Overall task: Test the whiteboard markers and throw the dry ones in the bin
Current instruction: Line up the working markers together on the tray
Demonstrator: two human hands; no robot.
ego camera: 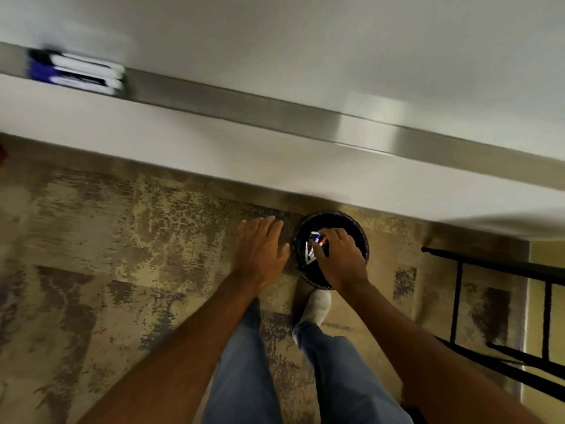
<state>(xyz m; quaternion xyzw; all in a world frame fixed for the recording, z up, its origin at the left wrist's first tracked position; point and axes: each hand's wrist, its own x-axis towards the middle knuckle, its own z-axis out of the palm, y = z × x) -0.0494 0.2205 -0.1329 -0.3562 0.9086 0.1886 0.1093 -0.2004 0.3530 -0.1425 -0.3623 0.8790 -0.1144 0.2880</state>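
Your right hand (342, 258) reaches over the round black bin (331, 249) at lower centre of the frame, fingers curled down above the opening; whether it is pinching a marker or has let go, you cannot tell from this view. Inside the bin lie several discarded markers (313, 247), white barrels with a red and a blue cap showing, just beside your fingertips. Your left hand (260, 254) hovers to the left of the bin, palm down, fingers spread and holding nothing.

In the upper left of the frame, more markers (76, 71) lie blurred on the metal tray (244, 108) that runs diagonally under the whiteboard (305, 41). The bin stands on a mottled tan carpet (122, 240) close to the wall. Your shoe (318, 304) sits just below the bin, and a black metal frame (504, 301) stands at the right edge.
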